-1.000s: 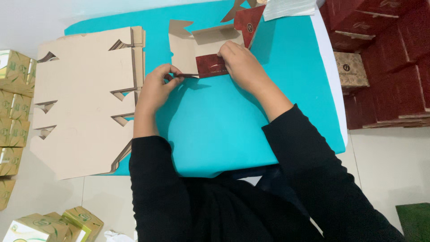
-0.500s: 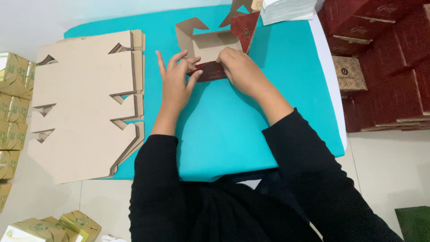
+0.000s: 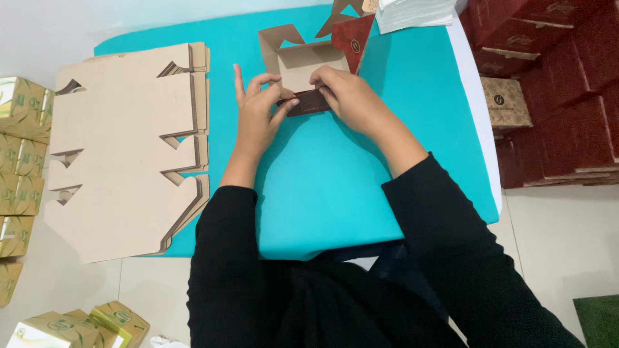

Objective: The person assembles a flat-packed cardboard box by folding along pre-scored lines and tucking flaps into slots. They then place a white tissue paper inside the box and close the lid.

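At the far edge of the smooth teal desk (image 3: pixel 335 193), both hands' fingers (image 3: pixel 274 96) pinch a maroon-faced cardboard box (image 3: pixel 303 71); flat tan blanks (image 3: pixel 122 148) lie left.

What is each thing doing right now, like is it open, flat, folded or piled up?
Left hand: fingertips pinching the near wall of the box.
Right hand: pressing on the same wall.
Cardboard box: half folded, open on top, dark red flap standing up.
Flat box blanks: unfolded, stacked on the teal table.
Dark red boxes: piled at the right.
Green and gold boxes: closed, stacked at the left.
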